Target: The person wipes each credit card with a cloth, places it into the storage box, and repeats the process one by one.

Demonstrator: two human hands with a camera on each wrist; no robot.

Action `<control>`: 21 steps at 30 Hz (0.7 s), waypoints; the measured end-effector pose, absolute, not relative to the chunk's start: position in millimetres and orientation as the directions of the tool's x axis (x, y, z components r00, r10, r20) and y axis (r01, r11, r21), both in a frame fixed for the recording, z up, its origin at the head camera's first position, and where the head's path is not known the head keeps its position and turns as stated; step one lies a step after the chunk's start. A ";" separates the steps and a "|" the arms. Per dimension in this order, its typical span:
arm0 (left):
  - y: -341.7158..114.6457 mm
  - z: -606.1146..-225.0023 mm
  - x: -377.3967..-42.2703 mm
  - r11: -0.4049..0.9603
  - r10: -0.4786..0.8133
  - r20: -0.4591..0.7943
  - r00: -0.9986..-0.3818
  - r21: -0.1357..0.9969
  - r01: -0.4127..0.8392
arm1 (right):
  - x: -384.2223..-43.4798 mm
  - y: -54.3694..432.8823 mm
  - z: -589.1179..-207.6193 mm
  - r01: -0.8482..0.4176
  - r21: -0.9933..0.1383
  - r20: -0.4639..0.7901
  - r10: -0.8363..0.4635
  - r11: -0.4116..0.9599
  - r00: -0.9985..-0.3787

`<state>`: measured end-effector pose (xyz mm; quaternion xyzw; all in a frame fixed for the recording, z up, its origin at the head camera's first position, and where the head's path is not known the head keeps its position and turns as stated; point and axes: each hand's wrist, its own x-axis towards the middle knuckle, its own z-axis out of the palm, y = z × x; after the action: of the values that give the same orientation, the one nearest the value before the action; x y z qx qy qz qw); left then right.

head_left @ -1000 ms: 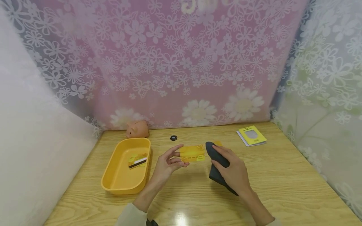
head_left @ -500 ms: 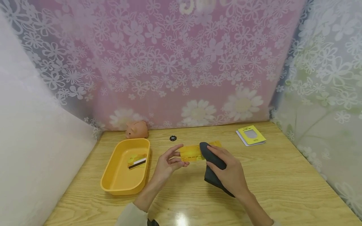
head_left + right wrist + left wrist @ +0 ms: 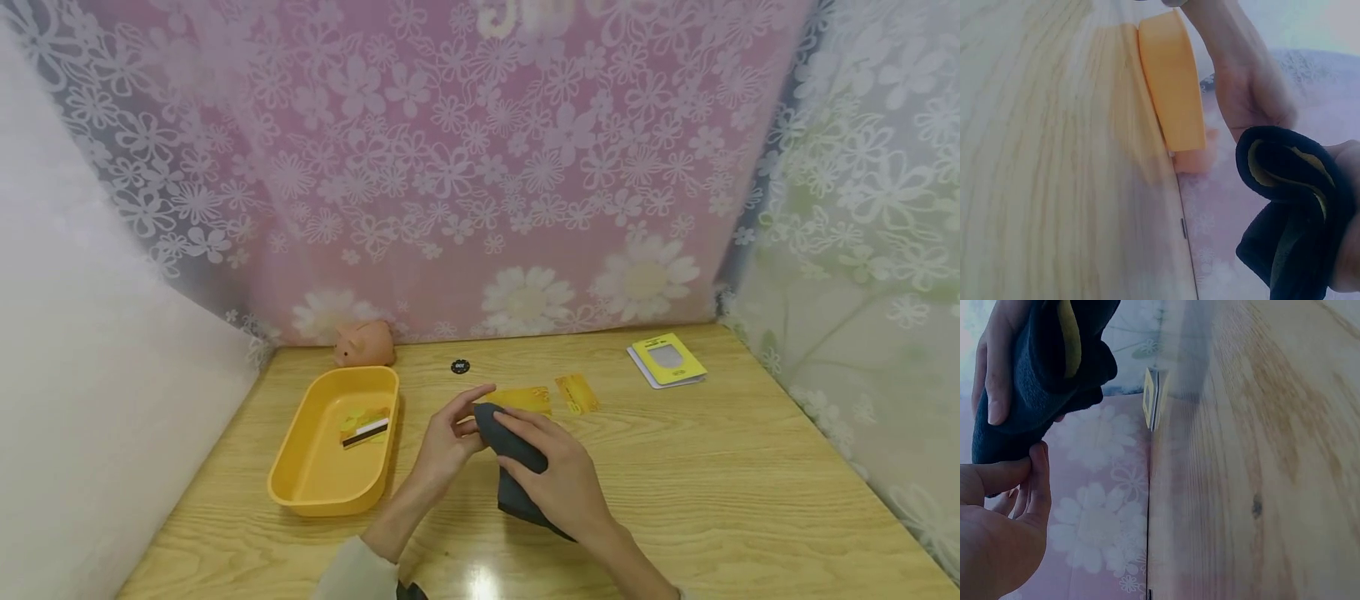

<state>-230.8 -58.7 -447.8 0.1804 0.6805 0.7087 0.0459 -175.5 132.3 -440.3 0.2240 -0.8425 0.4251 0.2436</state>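
In the head view my left hand (image 3: 444,443) pinches the left end of a gold card (image 3: 525,400), raised above the table. A dark, folded cloth (image 3: 508,440) covers that end and most of the card's lower part. My right hand (image 3: 561,477) grips the cloth, its fingers on top. The left wrist view has the left thumb and fingertips against the cloth (image 3: 1013,419), and the card is hidden there. From the right wrist, the cloth (image 3: 1294,250) looks doubled over, with a yellowish inner side.
Behind the raised card a second gold card (image 3: 577,393) lies on the wooden table. At left stands an orange-yellow tray (image 3: 307,467) with several cards inside, a pig figure (image 3: 365,343) behind it. A black chip (image 3: 460,367) and a yellow booklet (image 3: 667,360) lie farther back.
My right hand has slid the cloth leftward over the raised card, from its right end to my left fingers. The second card behind has come into full view. The left hand has barely moved.
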 end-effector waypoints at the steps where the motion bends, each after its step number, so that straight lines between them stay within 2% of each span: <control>1: -58.4 -447.9 -231.0 -0.067 0.311 0.196 -0.930 0.981 0.184 | -175.6 131.4 -440.6 -0.580 -0.605 0.599 -0.168 0.545 -0.783; 15: -63.5 -447.3 -230.6 -0.096 0.320 0.195 -0.927 0.980 0.173 | -187.6 154.8 -444.5 -0.580 -0.577 0.648 -0.111 0.574 -0.754; 21: -67.4 -448.9 -230.2 -0.137 0.312 0.191 -0.931 0.978 0.155 | -193.1 177.7 -453.2 -0.532 -0.611 0.630 -0.048 0.586 -0.775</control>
<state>-230.2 -67.4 -448.9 0.1784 0.6546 0.7327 0.0534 -193.1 177.7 -453.2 0.1722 -0.8429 0.4209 0.2876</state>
